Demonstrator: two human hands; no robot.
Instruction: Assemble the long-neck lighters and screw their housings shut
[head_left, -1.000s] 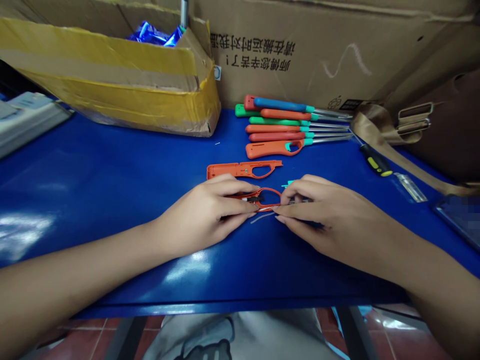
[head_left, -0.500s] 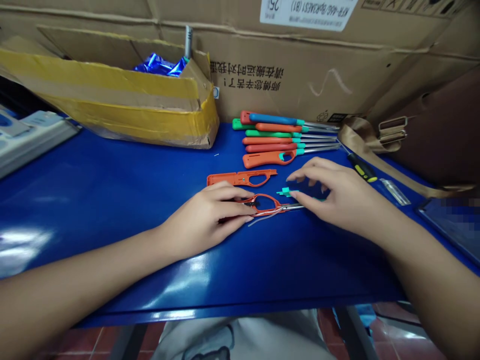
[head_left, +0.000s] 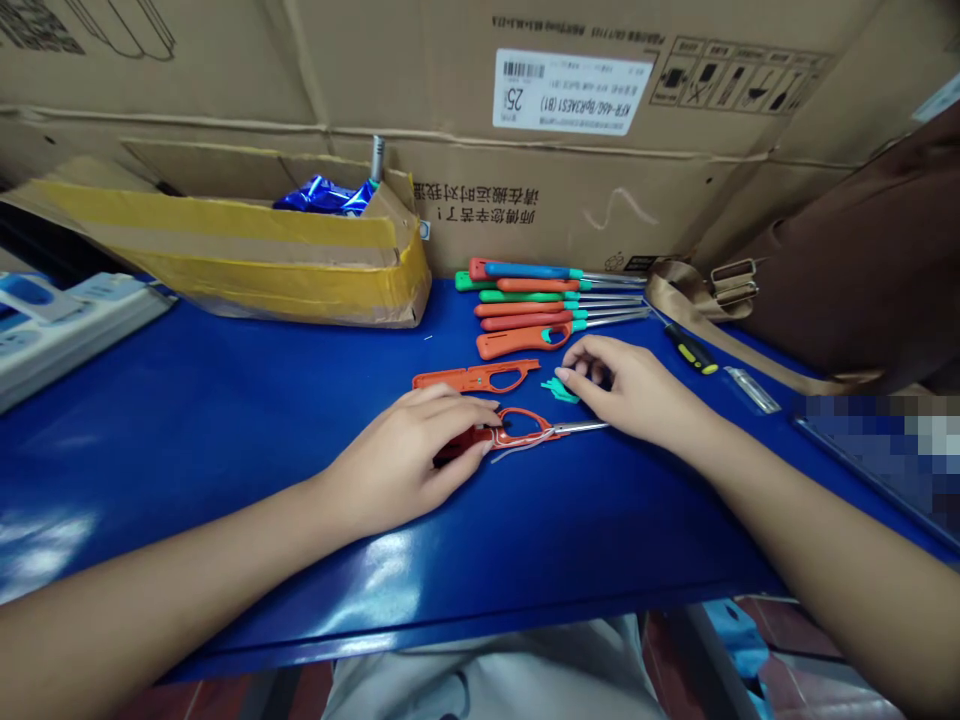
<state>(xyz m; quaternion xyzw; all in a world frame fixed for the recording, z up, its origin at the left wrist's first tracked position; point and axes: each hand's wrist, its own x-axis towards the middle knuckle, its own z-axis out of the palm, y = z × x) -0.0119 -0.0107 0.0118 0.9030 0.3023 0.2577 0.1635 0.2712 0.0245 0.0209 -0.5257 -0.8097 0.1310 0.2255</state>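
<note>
My left hand (head_left: 411, 455) presses down on the handle end of an open orange lighter half-shell (head_left: 517, 430) whose metal tube points right and whose thin white wire trails below. My right hand (head_left: 628, 385) hovers just beyond it, fingertips pinched on a small teal plastic part (head_left: 559, 389). A second orange half-shell (head_left: 480, 378) lies flat on the blue table (head_left: 225, 420) just behind. Further back sits a neat stack of finished long-nosed lighters (head_left: 540, 300) in orange, green and blue.
A yellow-taped cardboard box (head_left: 247, 250) holding blue foil packets stands back left. Large cartons (head_left: 570, 120) wall the rear. A black-and-yellow screwdriver (head_left: 690, 348), a small clear strip (head_left: 752, 389), a brown strap with buckle (head_left: 720, 290) and a grey tray (head_left: 67, 320) lie around.
My right hand left the lighter shell, moved back and right, and closed its fingertips on the teal part. The left hand stayed on the shell. The camera tilted upward.
</note>
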